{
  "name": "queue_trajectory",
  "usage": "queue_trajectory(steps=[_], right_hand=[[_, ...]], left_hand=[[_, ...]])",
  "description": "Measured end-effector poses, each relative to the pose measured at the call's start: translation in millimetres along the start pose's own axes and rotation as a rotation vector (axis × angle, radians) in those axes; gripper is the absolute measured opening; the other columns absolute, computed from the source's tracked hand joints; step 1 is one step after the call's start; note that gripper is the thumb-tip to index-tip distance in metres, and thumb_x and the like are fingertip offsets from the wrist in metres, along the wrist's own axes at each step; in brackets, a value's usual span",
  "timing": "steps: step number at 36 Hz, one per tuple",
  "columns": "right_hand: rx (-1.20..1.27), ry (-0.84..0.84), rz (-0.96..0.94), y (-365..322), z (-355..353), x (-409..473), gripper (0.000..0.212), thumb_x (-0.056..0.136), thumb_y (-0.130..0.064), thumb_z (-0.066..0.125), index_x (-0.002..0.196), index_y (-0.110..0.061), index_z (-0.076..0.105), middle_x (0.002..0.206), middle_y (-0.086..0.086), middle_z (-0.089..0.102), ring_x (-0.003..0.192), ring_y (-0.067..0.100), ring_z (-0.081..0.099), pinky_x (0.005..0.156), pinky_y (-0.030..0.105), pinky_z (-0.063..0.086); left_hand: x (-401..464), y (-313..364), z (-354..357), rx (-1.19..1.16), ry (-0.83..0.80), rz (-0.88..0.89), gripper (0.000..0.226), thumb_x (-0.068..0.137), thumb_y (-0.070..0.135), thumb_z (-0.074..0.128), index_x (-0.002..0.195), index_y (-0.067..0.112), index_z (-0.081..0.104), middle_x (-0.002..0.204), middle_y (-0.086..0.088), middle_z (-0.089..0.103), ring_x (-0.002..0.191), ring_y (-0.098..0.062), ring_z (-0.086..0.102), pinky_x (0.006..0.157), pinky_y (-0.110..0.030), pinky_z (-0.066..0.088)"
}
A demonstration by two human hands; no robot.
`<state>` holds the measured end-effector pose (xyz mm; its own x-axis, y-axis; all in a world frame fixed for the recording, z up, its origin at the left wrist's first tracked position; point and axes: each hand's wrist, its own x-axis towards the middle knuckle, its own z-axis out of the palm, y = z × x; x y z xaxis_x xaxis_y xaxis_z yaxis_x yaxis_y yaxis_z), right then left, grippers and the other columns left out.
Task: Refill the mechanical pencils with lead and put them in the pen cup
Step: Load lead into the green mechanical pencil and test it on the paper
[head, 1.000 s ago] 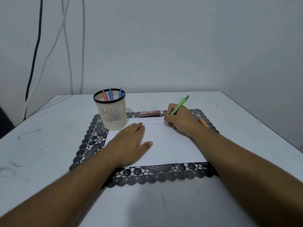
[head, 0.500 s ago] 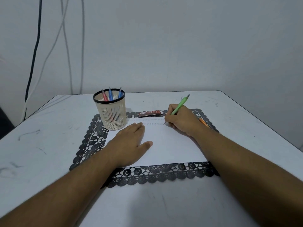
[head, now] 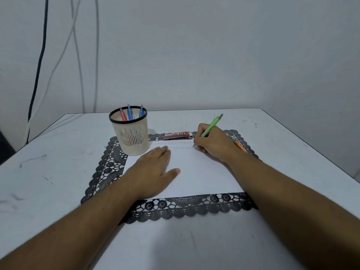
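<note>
Green pencil [head: 211,126] is gripped by curled R hand [head: 213,146] fingers, tip on paper [head: 196,172]; L hand [head: 153,170] is laid flat, holding nothing.

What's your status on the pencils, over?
Right hand grips green pencil, tip on paper. Left hand flat on paper. Three pencils in pen cup; orange pencil by right wrist. Nothing blocking cup.
</note>
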<state>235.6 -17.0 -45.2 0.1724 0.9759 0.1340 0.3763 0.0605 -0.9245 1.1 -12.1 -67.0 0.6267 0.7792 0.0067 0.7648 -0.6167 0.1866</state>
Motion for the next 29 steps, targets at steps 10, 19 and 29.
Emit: queue_trajectory(steps=[10,19,29], right_hand=[[-0.015,0.025,-0.01,2.3,-1.3,1.3,0.016,0.089,0.007,0.064,0.08,-0.002,0.055,0.067,0.012,0.056,0.05,0.008,0.055,0.046,0.017,0.044],[0.054,0.115,0.013,-2.9,-7.5,0.8,0.017,0.089,0.011,0.061,0.08,-0.002,0.055,0.067,0.021,0.054,0.047,0.019,0.052,0.048,0.029,0.043],[0.258,0.134,0.15,-6.9,-12.9,5.0,0.005,0.098,-0.006,0.059,0.097,-0.003,0.063,0.091,0.019,0.069,0.075,0.024,0.073,0.082,0.035,0.064]], left_hand=[[0.4,-0.6,0.8,-0.004,0.003,0.004,0.077,0.105,0.06,0.031,0.164,0.015,0.012,0.173,0.001,0.006,0.158,-0.014,0.005,0.128,-0.034,0.01],[-3.5,3.8,-3.0,-0.026,-0.012,-0.013,0.077,0.105,0.06,0.032,0.165,0.016,0.009,0.173,0.003,0.003,0.158,-0.013,0.002,0.127,-0.033,0.007],[-10.4,-0.9,-12.6,-0.154,0.208,0.126,0.065,0.104,0.055,0.042,0.16,0.023,0.031,0.168,0.011,0.02,0.153,-0.007,0.019,0.126,-0.035,0.022]])
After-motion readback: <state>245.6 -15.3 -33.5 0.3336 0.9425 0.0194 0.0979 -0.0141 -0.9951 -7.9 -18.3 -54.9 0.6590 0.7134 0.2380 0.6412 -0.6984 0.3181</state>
